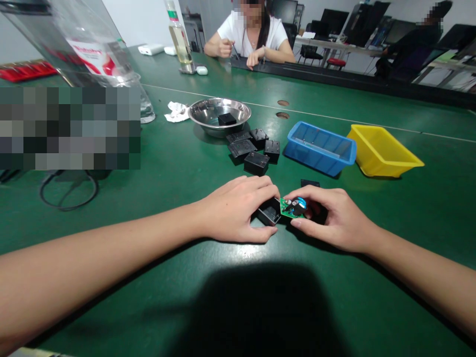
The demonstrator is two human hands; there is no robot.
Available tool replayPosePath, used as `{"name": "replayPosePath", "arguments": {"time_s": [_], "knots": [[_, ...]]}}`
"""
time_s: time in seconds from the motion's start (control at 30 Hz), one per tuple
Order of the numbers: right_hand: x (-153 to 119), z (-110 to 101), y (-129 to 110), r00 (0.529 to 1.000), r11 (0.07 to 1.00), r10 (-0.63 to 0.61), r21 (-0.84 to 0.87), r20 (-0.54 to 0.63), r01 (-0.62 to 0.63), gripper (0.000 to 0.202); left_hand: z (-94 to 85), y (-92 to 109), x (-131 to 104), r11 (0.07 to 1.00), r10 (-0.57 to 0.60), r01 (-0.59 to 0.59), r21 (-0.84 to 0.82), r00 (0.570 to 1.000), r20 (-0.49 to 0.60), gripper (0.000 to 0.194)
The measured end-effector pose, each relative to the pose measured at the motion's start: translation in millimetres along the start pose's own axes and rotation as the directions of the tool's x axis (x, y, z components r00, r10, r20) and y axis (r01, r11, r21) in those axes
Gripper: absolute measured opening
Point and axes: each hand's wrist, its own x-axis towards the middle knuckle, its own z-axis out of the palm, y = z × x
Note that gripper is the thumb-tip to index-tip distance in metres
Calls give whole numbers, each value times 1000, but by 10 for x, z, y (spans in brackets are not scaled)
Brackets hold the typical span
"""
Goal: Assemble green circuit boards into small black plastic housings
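Observation:
Near the middle of the green table, my left hand point(243, 208) is closed around an open black plastic case point(270, 213), its hollow inside facing up and to the right. My right hand point(336, 215) pinches a small green circuit board point(292, 208) with blue and black components on it. The board's left edge is right beside the case; whether they touch I cannot tell. Just behind my right hand a flat black piece point(310, 183) lies partly hidden. Several black plastic boxes point(256, 162) are grouped beyond my left hand.
A steel bowl point(219, 126) holds a black box. To the right stand a blue bin point(320, 151) and a yellow bin point(383, 153). Crumpled tissue point(176, 112), bottles point(180, 39) and a cable loop point(69, 191) are on the left. A person point(253, 37) sits across the table.

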Motion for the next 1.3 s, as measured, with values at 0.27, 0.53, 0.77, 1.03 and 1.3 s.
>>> {"name": "replayPosePath", "arguments": {"time_s": [0.27, 0.53, 0.77, 1.03, 1.3], "knots": [[-34, 10, -16, 999, 1000, -30, -5, -15, 30, 27, -17, -19, 2, 998, 52, -51, -29, 999, 11, 31], [-51, 9, -37, 997, 998, -67, -9, -48, 67, 27, -22, -27, 14, 995, 84, -83, -61, 996, 25, 32], [-53, -23, -30, 996, 999, -37, 33, -85, 40, 19, -30, -86, -1, 991, 81, -77, -110, 996, 37, 28], [-41, 7, -16, 993, 997, -73, 19, -91, 75, 27, -76, -80, -26, 986, 112, -102, -129, 991, 76, 44], [-21, 22, 4, 996, 998, -68, 13, -56, 69, 29, -65, -88, -28, 990, 99, -89, -112, 991, 90, 41]]}}
